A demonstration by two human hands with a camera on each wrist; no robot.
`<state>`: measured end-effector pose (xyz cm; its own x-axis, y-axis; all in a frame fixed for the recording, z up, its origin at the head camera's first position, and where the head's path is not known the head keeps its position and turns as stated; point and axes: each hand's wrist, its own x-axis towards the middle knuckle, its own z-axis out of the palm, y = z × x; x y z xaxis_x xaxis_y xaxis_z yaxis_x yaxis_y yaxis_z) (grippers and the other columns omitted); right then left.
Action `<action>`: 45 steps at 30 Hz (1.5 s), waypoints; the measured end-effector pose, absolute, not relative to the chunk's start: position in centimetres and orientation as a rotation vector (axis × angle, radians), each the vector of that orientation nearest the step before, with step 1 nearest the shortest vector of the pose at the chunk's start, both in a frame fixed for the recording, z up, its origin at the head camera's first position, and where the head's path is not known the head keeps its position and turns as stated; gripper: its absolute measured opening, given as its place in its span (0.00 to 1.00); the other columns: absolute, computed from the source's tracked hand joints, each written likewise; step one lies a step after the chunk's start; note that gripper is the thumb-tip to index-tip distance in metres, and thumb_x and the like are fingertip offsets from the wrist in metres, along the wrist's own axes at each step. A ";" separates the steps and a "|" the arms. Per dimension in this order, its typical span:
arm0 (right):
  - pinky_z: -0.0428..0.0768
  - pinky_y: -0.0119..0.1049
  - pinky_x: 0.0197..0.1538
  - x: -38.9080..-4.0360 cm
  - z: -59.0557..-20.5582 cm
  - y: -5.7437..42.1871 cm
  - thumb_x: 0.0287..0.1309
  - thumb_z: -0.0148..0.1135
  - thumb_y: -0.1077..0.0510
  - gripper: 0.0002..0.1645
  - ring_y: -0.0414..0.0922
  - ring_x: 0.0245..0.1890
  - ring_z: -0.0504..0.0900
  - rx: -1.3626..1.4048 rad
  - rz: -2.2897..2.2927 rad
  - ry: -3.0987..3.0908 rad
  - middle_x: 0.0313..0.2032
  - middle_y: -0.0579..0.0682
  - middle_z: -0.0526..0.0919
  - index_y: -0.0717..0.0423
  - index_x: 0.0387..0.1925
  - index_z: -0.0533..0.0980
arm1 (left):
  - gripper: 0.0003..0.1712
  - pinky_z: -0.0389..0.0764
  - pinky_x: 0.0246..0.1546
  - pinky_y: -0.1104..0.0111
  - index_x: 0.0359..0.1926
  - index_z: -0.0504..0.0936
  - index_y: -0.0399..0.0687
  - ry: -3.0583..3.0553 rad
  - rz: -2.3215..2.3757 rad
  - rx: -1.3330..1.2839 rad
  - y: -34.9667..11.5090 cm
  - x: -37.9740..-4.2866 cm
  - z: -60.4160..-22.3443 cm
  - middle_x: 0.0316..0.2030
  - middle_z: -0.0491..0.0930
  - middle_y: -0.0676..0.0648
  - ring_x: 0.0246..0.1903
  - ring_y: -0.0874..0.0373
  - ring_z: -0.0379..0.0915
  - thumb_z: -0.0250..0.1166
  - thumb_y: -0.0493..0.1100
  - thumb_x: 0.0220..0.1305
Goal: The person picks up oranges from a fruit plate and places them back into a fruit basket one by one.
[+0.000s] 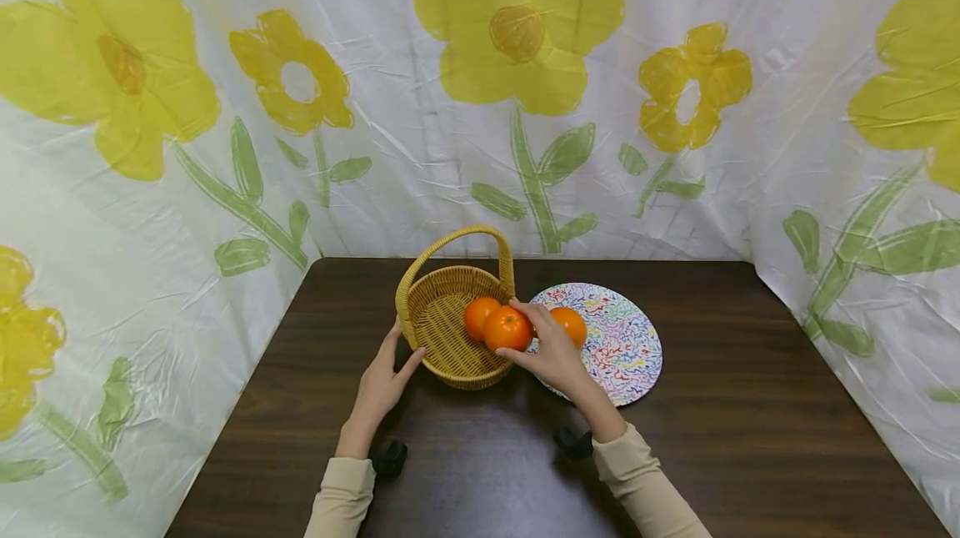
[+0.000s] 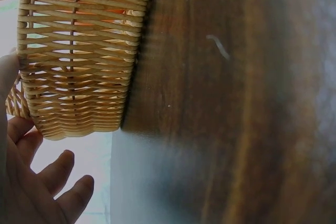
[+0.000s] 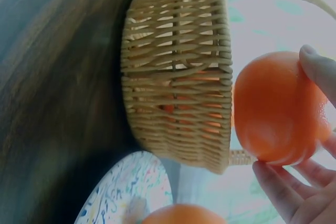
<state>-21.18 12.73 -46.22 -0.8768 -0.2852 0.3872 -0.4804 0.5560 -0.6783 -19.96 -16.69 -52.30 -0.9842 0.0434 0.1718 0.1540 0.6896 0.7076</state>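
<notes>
A yellow wicker basket (image 1: 468,379) with an arched handle stands on the table. My left hand (image 1: 378,388) holds its left rim, thumb at the near side and fingers round the outside. Above the basket's right rim, my right hand (image 1: 552,354) grips an orange (image 1: 507,329) between thumb and fingers. In the right wrist view this orange (image 3: 278,108) hangs just over the rim. Another orange (image 1: 477,314) lies inside the basket, partly hidden behind the held one. A third orange (image 1: 572,324) sits on a round speckled plate (image 1: 626,346), partly covered by my right hand.
The dark wooden table (image 1: 720,404) carries the basket and, to its right, the plate. Behind and at both sides hangs a white curtain (image 1: 390,46) with yellow flowers, close to the table's edges. A black device (image 1: 390,456) is at my left wrist.
</notes>
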 end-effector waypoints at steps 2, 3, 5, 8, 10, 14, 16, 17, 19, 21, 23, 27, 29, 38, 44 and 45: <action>0.79 0.40 0.49 -21.2 -46.2 12.6 0.44 0.72 0.44 0.43 0.45 0.51 0.75 0.649 1.222 -2.559 0.55 0.49 0.71 0.46 0.63 0.67 | 0.41 0.62 0.58 0.43 0.72 0.43 0.70 -2.757 -1.174 -0.163 -16.7 -20.0 -52.3 0.72 0.45 0.53 0.68 0.46 0.52 0.51 0.65 0.63; 0.79 0.41 0.49 -21.2 -46.2 12.5 0.44 0.72 0.44 0.43 0.45 0.51 0.75 0.653 1.223 -2.557 0.55 0.50 0.71 0.47 0.62 0.67 | 0.41 0.62 0.58 0.43 0.72 0.43 0.70 -2.755 -1.175 -0.167 -16.7 -20.0 -52.3 0.72 0.45 0.53 0.68 0.46 0.52 0.52 0.65 0.63; 0.78 0.41 0.49 -21.2 -46.1 12.4 0.44 0.72 0.43 0.43 0.45 0.52 0.75 0.643 1.221 -2.566 0.57 0.49 0.70 0.46 0.62 0.67 | 0.41 0.61 0.59 0.43 0.72 0.43 0.69 -2.751 -1.179 -0.173 -16.7 -20.0 -52.3 0.72 0.45 0.54 0.68 0.46 0.51 0.53 0.63 0.64; 0.78 0.42 0.49 -21.3 -46.1 12.3 0.44 0.71 0.42 0.43 0.46 0.52 0.75 0.640 1.194 -2.574 0.57 0.49 0.70 0.46 0.63 0.67 | 0.41 0.61 0.59 0.43 0.72 0.44 0.69 -2.747 -1.188 -0.165 -16.7 -20.0 -52.2 0.72 0.44 0.56 0.68 0.47 0.51 0.54 0.61 0.64; 0.78 0.42 0.49 -21.4 -46.0 12.2 0.44 0.71 0.41 0.44 0.46 0.52 0.75 0.643 1.177 -2.580 0.57 0.50 0.70 0.46 0.63 0.66 | 0.41 0.61 0.59 0.43 0.72 0.44 0.68 -2.749 -1.184 -0.165 -16.7 -19.9 -52.2 0.72 0.44 0.56 0.68 0.46 0.51 0.55 0.60 0.64; 0.78 0.43 0.49 -21.5 -45.9 12.1 0.44 0.70 0.41 0.44 0.47 0.52 0.75 0.648 1.165 -2.590 0.56 0.50 0.71 0.47 0.63 0.66 | 0.41 0.61 0.59 0.43 0.72 0.44 0.67 -2.755 -1.183 -0.163 -16.6 -19.9 -52.1 0.72 0.44 0.56 0.67 0.45 0.52 0.55 0.59 0.65; 0.78 0.44 0.50 -21.6 -45.9 12.1 0.44 0.70 0.40 0.45 0.47 0.52 0.74 0.647 1.166 -2.596 0.56 0.49 0.71 0.47 0.63 0.66 | 0.41 0.61 0.59 0.43 0.72 0.44 0.68 -2.759 -1.190 -0.158 -16.6 -19.9 -52.0 0.72 0.43 0.57 0.68 0.46 0.51 0.55 0.59 0.65; 0.78 0.44 0.50 -21.7 -45.9 12.0 0.44 0.70 0.40 0.45 0.47 0.53 0.74 0.649 1.169 -2.597 0.56 0.49 0.71 0.48 0.63 0.66 | 0.41 0.61 0.59 0.43 0.72 0.44 0.67 -2.761 -1.190 -0.160 -16.6 -19.9 -51.9 0.72 0.43 0.57 0.68 0.46 0.51 0.55 0.59 0.65; 0.77 0.44 0.51 -21.8 -45.8 11.9 0.44 0.70 0.40 0.45 0.47 0.53 0.73 0.651 1.176 -2.607 0.56 0.49 0.71 0.49 0.63 0.66 | 0.41 0.61 0.59 0.43 0.72 0.44 0.67 -2.764 -1.190 -0.164 -16.7 -19.9 -51.9 0.72 0.43 0.57 0.68 0.45 0.51 0.55 0.59 0.65; 0.76 0.44 0.52 -21.9 -45.8 11.8 0.44 0.70 0.40 0.45 0.47 0.54 0.73 0.654 1.180 -2.616 0.57 0.49 0.70 0.48 0.64 0.66 | 0.41 0.61 0.59 0.43 0.72 0.44 0.68 -2.764 -1.191 -0.161 -16.7 -19.9 -52.0 0.72 0.43 0.58 0.68 0.46 0.51 0.55 0.59 0.65; 0.76 0.45 0.53 -22.0 -45.8 11.6 0.44 0.70 0.39 0.45 0.47 0.55 0.72 0.653 1.175 -2.627 0.57 0.50 0.70 0.48 0.64 0.66 | 0.40 0.61 0.59 0.43 0.72 0.44 0.68 -2.760 -1.186 -0.166 -16.7 -19.9 -52.0 0.72 0.44 0.56 0.68 0.46 0.51 0.54 0.60 0.65; 0.76 0.46 0.52 -22.1 -45.8 11.2 0.44 0.70 0.38 0.45 0.48 0.55 0.72 0.634 1.165 -2.647 0.57 0.49 0.70 0.46 0.64 0.66 | 0.41 0.62 0.58 0.43 0.72 0.44 0.69 -2.751 -1.186 -0.160 -16.7 -19.9 -52.2 0.72 0.46 0.53 0.67 0.45 0.52 0.54 0.61 0.64; 0.76 0.46 0.51 -22.2 -45.8 11.0 0.43 0.70 0.38 0.45 0.47 0.54 0.73 0.631 1.159 -2.651 0.56 0.49 0.70 0.45 0.63 0.66 | 0.41 0.62 0.58 0.43 0.72 0.44 0.69 -2.748 -1.189 -0.164 -16.7 -19.9 -52.2 0.72 0.45 0.53 0.67 0.45 0.52 0.54 0.62 0.64; 0.77 0.45 0.49 -22.5 -46.0 10.1 0.43 0.71 0.41 0.45 0.46 0.50 0.75 0.700 1.131 -2.631 0.54 0.47 0.72 0.46 0.63 0.66 | 0.41 0.60 0.59 0.43 0.72 0.46 0.67 -2.741 -1.198 -0.156 -16.6 -19.9 -52.1 0.72 0.45 0.55 0.68 0.46 0.51 0.54 0.62 0.64; 0.77 0.45 0.49 -22.4 -46.5 9.5 0.43 0.71 0.41 0.46 0.47 0.49 0.76 0.745 1.101 -2.632 0.54 0.49 0.72 0.48 0.63 0.66 | 0.41 0.60 0.59 0.43 0.72 0.46 0.65 -2.746 -1.189 -0.157 -16.6 -20.0 -52.2 0.72 0.45 0.53 0.68 0.46 0.51 0.55 0.60 0.64; 0.77 0.45 0.49 -22.4 -46.6 9.4 0.43 0.71 0.40 0.46 0.48 0.49 0.76 0.754 1.098 -2.633 0.54 0.50 0.72 0.49 0.63 0.66 | 0.41 0.60 0.60 0.43 0.72 0.46 0.65 -2.749 -1.191 -0.155 -16.6 -19.9 -52.2 0.72 0.44 0.54 0.68 0.47 0.51 0.55 0.59 0.64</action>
<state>-22.38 9.38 -46.57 -0.8524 -0.3809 0.3581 -0.5225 0.5964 -0.6093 -19.95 -16.56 -52.23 -0.9846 0.0377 0.1706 0.1503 0.6811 0.7166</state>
